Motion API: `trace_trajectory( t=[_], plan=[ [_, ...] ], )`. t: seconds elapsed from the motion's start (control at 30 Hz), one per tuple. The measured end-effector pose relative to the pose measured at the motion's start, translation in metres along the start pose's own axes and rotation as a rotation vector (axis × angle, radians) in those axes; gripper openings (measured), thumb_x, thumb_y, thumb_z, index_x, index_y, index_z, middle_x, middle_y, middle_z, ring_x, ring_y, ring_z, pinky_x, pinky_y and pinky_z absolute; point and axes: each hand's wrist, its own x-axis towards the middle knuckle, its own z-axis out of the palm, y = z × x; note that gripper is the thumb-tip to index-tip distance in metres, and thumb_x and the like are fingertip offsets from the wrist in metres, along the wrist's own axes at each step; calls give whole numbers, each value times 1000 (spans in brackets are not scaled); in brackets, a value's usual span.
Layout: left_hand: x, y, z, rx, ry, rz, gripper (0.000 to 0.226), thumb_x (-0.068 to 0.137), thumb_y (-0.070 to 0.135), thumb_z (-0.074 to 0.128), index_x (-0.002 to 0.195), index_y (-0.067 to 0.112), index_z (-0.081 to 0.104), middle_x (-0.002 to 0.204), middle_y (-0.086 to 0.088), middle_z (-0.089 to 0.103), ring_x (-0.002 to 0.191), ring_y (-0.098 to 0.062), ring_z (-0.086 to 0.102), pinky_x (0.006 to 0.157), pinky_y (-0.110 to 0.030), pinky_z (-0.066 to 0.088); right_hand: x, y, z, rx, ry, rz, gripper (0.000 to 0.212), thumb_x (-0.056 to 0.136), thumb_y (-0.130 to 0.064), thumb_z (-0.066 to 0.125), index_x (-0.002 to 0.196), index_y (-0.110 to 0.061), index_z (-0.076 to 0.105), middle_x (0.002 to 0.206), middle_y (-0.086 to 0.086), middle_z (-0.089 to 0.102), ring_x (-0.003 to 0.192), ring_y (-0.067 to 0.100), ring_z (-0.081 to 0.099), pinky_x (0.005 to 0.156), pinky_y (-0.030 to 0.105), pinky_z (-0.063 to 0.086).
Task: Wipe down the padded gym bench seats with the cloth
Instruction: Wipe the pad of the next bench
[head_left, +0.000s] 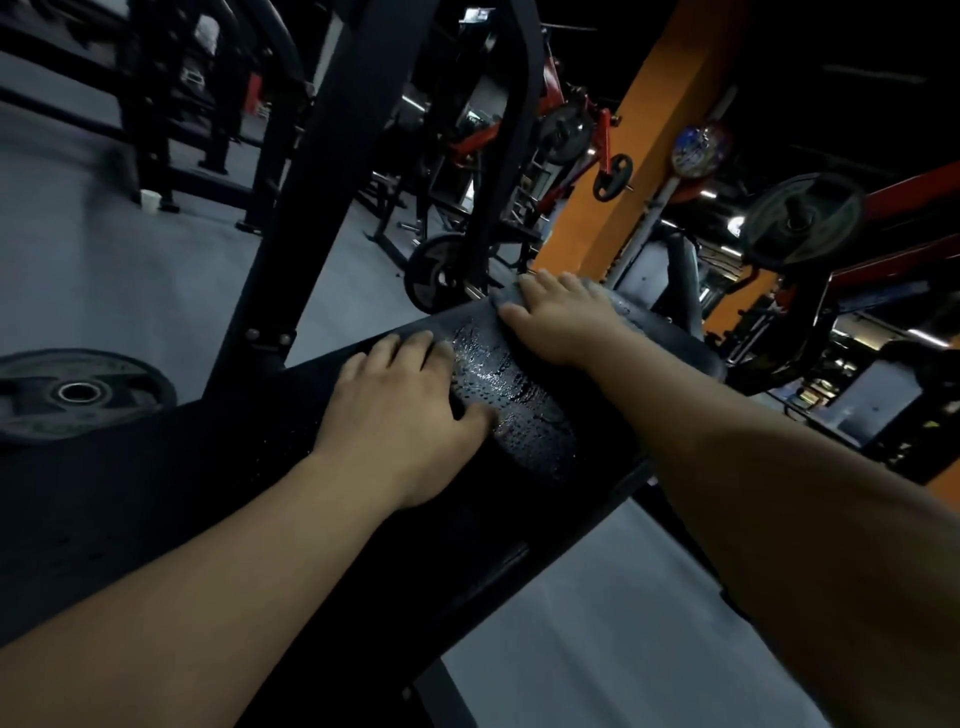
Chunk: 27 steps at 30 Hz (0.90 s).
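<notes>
No text, number or brand could be read anywhere. The round blue-and-white sign (698, 149) on the orange pillar (597, 218) carried some kind of print, but it was too blurred to make out. The black weight plate (78, 389) lying on the floor at the left showed faint raised marks around its face, too dim and too small to tell as letters or figures.

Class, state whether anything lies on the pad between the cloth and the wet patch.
Nothing visible: the cloth under the right hand borders the wet patch. The left hand rests just beyond it.
</notes>
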Motion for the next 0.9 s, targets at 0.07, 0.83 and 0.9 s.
trace_trajectory(
  t=[0.07, 0.83, 0.9],
  plan=[
    [1, -1, 1, -3, -5, -11, 91, 80, 66, 7, 156, 19, 23, 165, -2, 18, 151, -22, 13, 122, -46, 16, -26, -12, 6, 17, -29, -172, 63, 104, -55, 21, 160, -30, 10, 168, -4, 3, 154, 19, 1, 122, 44, 2],
    [-56, 10, -12, -91, -56, -16, 65, 99, 54, 35, 156, 22, 26, 164, 2, 18, 151, -16, 12, 123, -37, 13, -113, -6, 9, 71, -2, -361, 59, 105, -54, 25, 159, -35, 11, 167, -10, 6, 154, 15, 3, 122, 39, 4],
    [-67, 14, -14, -99, -47, -17, 64, 100, 54, 34, 156, 23, 25, 165, 4, 17, 151, -14, 11, 122, -35, 10, -120, 23, 6, 140, 44, -367, 60, 103, -54, 31, 158, -37, 17, 165, -8, 19, 152, 17, 16, 121, 38, 15]
  ],
)
